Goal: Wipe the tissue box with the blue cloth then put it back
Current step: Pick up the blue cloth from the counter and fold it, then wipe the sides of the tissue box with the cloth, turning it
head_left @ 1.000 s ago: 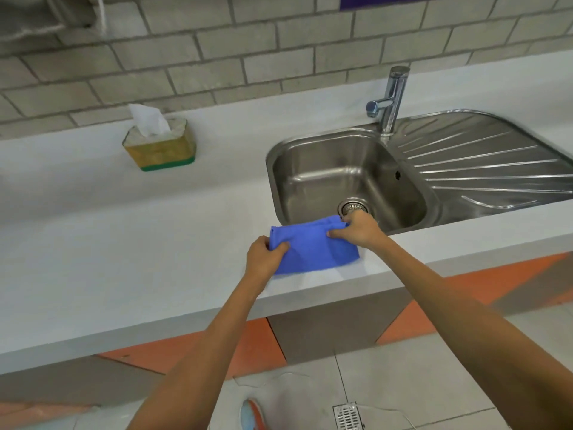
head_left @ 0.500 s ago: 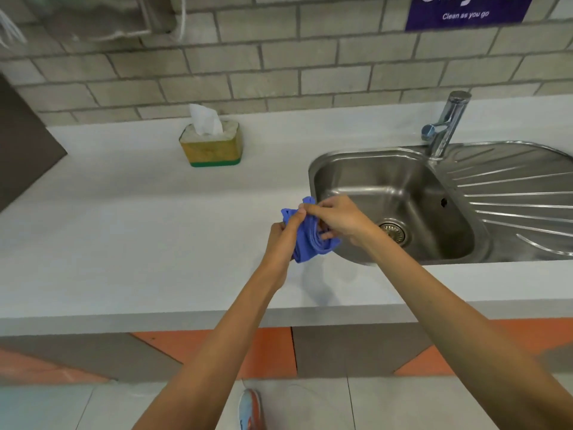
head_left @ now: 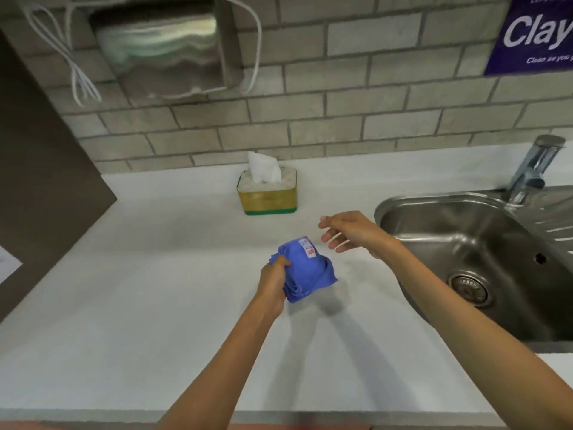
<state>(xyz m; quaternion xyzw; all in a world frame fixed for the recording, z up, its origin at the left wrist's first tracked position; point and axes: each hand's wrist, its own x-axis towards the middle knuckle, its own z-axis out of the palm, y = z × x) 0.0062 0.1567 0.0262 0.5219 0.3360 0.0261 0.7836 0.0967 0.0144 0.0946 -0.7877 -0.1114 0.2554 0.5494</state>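
Two bare hands reach out over the white table (head_left: 130, 321). The left hand (head_left: 274, 282) has its grip pressed around a bunched blue cloth (head_left: 307, 271), held just above the table surface, with a small white label showing on the cloth's top. The right hand (head_left: 350, 231) hovers beside the cloth, not touching it, its grip spread and fingers (head_left: 333, 237) loose. The tissue box (head_left: 267, 193) stands upright near the brick wall (head_left: 341, 119), apart from both hands, a white tissue sticking up from its top. A steel sink (head_left: 471, 249) lies to the right, with a tap (head_left: 533, 169) behind it. A metal dispenser (head_left: 164, 48) hangs on the wall.
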